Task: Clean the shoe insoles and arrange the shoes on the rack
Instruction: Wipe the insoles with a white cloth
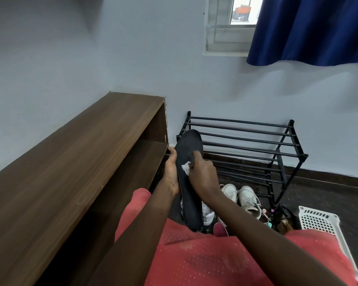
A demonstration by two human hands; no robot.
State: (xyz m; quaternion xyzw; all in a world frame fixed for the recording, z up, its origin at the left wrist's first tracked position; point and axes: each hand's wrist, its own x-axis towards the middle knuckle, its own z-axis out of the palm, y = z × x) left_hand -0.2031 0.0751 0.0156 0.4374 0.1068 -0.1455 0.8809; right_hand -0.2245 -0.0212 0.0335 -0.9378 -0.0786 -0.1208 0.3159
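A long black insole (189, 145) stands nearly upright in front of me. My left hand (172, 172) grips its left edge from behind. My right hand (203, 174) presses a small white wipe (186, 167) against the insole's middle. Behind the insole stands a black metal shoe rack (256, 141) with bare bars on both tiers. On the floor below lie a pair of white sneakers (248, 198), another white shoe (207, 213) partly hidden by the insole, and a red shoe tip (220, 229).
A brown wooden shelf unit (70, 162) runs along the left wall. A white plastic basket (322, 223) sits at the right on the dark floor. Small pastel items (267, 215) lie near the rack's foot. A blue curtain (310, 27) hangs at the window above.
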